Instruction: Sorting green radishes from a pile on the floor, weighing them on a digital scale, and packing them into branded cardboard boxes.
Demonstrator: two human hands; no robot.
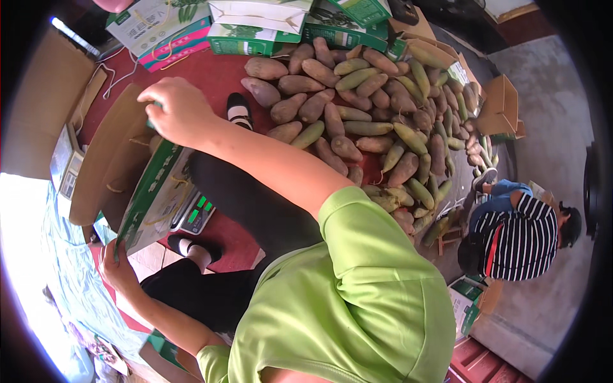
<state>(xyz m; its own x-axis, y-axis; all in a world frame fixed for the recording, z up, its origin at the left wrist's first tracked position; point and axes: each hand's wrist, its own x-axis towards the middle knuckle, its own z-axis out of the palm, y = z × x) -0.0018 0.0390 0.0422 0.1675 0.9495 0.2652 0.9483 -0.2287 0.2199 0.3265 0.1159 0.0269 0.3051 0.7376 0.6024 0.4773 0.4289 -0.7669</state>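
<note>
A green-and-white cardboard carton (148, 198) stands in front of me with its brown flap (96, 166) raised. My right hand (177, 110) is closed on the carton's far corner, fingers curled over the edge. At the near corner, my left hand (117, 267) grips the same carton's edge between thumb and fingers. The carton's inside is mostly hidden from me; a bit of its contents shows in shadow. Beside the carton, partly covered by it, is a digital scale (195, 216) with lit green displays.
A large heap of green and dull-purple radish-like roots (370, 115) spreads over the red floor cover (236, 210). Several printed cartons (255, 25) stand at the back. On the right, a person in a striped shirt (520, 236) sits near an open brown box (499, 107). Light-blue sheeting (80, 268) lies at left.
</note>
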